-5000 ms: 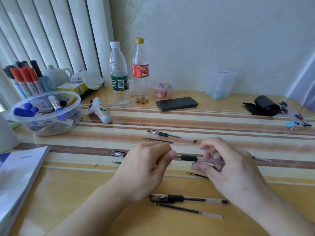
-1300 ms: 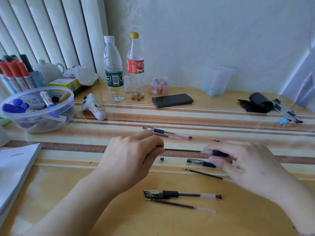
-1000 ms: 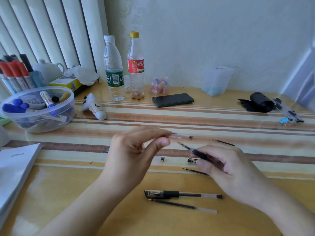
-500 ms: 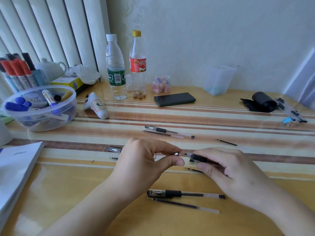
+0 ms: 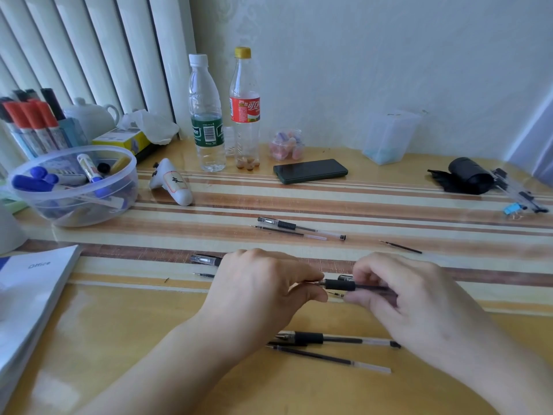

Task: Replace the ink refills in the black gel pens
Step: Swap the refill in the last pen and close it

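- Since half a second ago, both hands are sitting in much the same spot at the middle of the frame, with the pen (image 5: 344, 285) drawn a little closer between them.
- Left hand (image 5: 257, 292) is pinching the metal tip end of the pen, thumb and forefinger closed together on it; right hand (image 5: 419, 298) is wrapping its fingers (image 5: 363, 269) around the clear barrel, clamped on it.
- Pen is lying almost level, long axis running left to right, tip pointing toward the left hand, held just above the counter (image 5: 119, 324).
- Judging from that, the coming move is probably a twist of the tip about this axis, left hand turning while the right steadies.
- Other pens and refills are lying apart: a pen with a refill (image 5: 299, 229) toward the upper middle, another pen (image 5: 335, 338) and a loose refill (image 5: 326, 357) just below the hands, a short refill (image 5: 401, 247) to the right.
- Hidden: most of the barrel under the right hand, and whether the tip is already threaded on. A cap (image 5: 206, 260) and another thin piece (image 5: 203, 275) are peeking out from behind the left hand, cut off by it.
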Action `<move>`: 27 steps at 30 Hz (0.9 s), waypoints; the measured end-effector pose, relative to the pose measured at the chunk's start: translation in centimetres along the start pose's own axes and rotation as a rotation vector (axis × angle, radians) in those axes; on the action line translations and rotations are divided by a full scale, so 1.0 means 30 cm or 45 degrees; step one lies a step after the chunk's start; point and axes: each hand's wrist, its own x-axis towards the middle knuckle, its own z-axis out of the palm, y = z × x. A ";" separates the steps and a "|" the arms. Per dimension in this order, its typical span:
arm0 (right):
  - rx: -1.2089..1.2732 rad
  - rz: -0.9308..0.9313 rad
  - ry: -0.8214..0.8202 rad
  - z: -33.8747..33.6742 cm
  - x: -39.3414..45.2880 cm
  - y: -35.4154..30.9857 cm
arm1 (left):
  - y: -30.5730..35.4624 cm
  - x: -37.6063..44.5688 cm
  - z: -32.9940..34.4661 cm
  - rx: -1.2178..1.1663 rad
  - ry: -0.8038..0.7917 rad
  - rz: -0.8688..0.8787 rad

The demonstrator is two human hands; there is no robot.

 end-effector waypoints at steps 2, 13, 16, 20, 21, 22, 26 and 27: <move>-0.021 -0.028 0.009 0.005 0.002 0.004 | 0.000 0.000 -0.001 -0.007 0.000 0.000; 0.176 0.092 -0.071 0.015 -0.001 0.004 | -0.012 0.006 -0.007 0.009 0.016 -0.006; 0.153 0.117 -0.051 0.011 -0.002 0.004 | -0.017 0.007 -0.011 0.029 -0.024 -0.014; -0.048 -0.049 -0.007 0.013 0.004 -0.008 | -0.032 0.003 0.000 0.200 -0.128 0.084; -0.075 -0.067 0.007 0.015 0.002 -0.010 | -0.034 0.001 0.001 0.235 -0.116 0.117; -0.101 -0.079 0.014 0.016 0.001 -0.011 | -0.035 0.000 0.000 0.253 -0.097 0.145; -0.105 -0.094 0.049 0.011 -0.007 -0.008 | -0.031 -0.004 -0.007 0.222 0.011 0.249; -0.081 -0.085 0.057 0.008 -0.006 -0.006 | -0.028 -0.002 -0.006 0.164 0.039 0.253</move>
